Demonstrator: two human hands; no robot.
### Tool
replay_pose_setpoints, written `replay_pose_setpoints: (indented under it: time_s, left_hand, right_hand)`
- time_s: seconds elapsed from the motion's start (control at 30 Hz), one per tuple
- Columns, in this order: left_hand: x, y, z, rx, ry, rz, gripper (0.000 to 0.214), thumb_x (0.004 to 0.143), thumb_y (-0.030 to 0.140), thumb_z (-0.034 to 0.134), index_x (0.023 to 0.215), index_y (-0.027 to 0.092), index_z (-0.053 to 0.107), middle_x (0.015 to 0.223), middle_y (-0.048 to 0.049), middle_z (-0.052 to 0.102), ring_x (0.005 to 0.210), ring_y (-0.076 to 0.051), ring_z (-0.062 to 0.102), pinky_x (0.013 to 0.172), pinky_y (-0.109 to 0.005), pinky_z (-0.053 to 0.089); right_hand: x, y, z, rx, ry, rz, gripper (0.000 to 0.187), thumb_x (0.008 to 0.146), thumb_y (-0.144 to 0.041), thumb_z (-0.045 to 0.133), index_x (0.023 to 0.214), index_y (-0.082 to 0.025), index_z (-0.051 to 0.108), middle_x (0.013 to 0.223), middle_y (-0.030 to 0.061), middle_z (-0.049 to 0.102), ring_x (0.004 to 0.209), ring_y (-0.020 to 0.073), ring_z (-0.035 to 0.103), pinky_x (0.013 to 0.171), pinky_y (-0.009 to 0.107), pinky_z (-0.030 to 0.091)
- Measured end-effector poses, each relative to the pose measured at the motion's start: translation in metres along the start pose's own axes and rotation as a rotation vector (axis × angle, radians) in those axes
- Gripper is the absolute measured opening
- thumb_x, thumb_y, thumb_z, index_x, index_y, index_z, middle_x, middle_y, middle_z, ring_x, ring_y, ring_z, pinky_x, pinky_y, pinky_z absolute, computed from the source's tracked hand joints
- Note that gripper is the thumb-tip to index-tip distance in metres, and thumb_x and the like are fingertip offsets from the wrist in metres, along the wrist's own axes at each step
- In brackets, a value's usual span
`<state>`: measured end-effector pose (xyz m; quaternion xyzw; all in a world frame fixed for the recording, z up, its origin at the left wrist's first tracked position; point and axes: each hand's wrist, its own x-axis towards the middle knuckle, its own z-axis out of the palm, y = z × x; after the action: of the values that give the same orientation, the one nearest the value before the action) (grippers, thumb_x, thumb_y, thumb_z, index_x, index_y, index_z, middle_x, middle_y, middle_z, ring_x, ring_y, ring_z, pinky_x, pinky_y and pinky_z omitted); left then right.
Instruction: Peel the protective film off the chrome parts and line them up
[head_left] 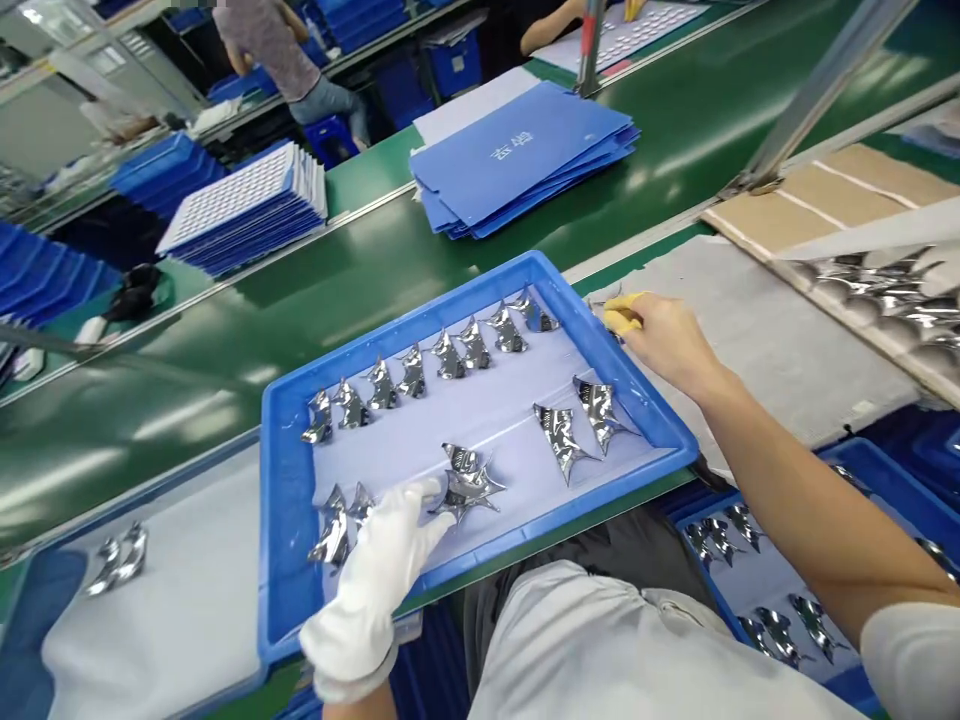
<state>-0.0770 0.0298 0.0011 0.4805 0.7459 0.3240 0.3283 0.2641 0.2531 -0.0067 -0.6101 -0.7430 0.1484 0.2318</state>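
Note:
A blue tray (472, 552) lined with white sheet lies before me, with several shiny, pointed chrome-like metal pieces (381, 382) in a row along its far side. My left hand (386, 550), in a white glove, reaches over the near side with thumb and fingers apart. Its fingertips are beside overlapping metal pieces (469, 482); contact is unclear. Another piece is partly behind the glove. My right hand (664, 335), with yellow finger covers, is closed in a pinch just beyond the tray's right rim. A thin shiny edge shows by its fingertips, but what they hold is mostly hidden.
Blue sheets (525, 150) are stacked across the green work surface (360, 265). At left a lined tray (180, 590) holds two metal pieces; another blue tray (780, 570) sits low at right. More pieces (900, 300) lie by a cardboard divider. Co-workers are beyond; metal posts rise at right.

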Motion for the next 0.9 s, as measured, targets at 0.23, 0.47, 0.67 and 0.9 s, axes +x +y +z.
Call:
replay_pose_setpoints:
  time_s: [0.23, 0.47, 0.67, 0.9]
  left_hand:
    - [0.008, -0.009, 0.010, 0.179, -0.199, -0.010, 0.012, 0.073, 0.028, 0.073, 0.083, 0.022, 0.071, 0.089, -0.0074, 0.071, 0.092, -0.030, 0.063, 0.101, -0.049, 0.037]
    - [-0.006, 0.010, -0.014, -0.104, -0.187, 0.003, 0.013, 0.081, 0.035, 0.069, 0.083, 0.023, 0.071, 0.090, -0.0071, 0.071, 0.085, -0.024, 0.064, 0.089, -0.039, 0.049]
    - [-0.020, 0.025, 0.000, -0.919, -0.147, -0.096, 0.018, 0.074, 0.034, 0.079, 0.081, 0.021, 0.069, 0.065, 0.0007, 0.059, 0.060, -0.011, 0.052, 0.062, -0.025, 0.046]
    - [-0.028, 0.036, 0.040, -1.081, -0.243, -0.241, 0.031, 0.070, 0.047, 0.080, 0.069, 0.018, 0.066, 0.061, -0.0009, 0.053, 0.057, -0.011, 0.052, 0.059, -0.027, 0.048]
  right_hand:
    - [-0.058, -0.066, 0.006, 0.236, -0.005, -0.375, 0.025, 0.096, -0.026, 0.051, 0.110, -0.015, 0.069, 0.102, 0.0110, 0.071, 0.092, 0.0229, 0.067, 0.084, 0.037, 0.053]
    - [-0.084, -0.104, 0.025, 0.473, -0.131, -0.429, 0.019, 0.096, -0.021, 0.052, 0.101, -0.014, 0.069, 0.093, 0.0100, 0.071, 0.083, 0.0204, 0.066, 0.080, 0.035, 0.053]
    - [-0.101, -0.143, 0.031, 1.021, -0.389, -0.154, 0.026, 0.095, -0.031, 0.052, 0.112, -0.016, 0.065, 0.106, 0.0084, 0.070, 0.100, 0.0188, 0.065, 0.088, 0.033, 0.051]
    - [-0.101, -0.166, 0.032, 1.438, -0.672, 0.045, 0.026, 0.087, -0.038, 0.065, 0.077, -0.015, 0.060, 0.070, -0.0024, 0.056, 0.068, 0.0092, 0.051, 0.067, 0.023, 0.041]
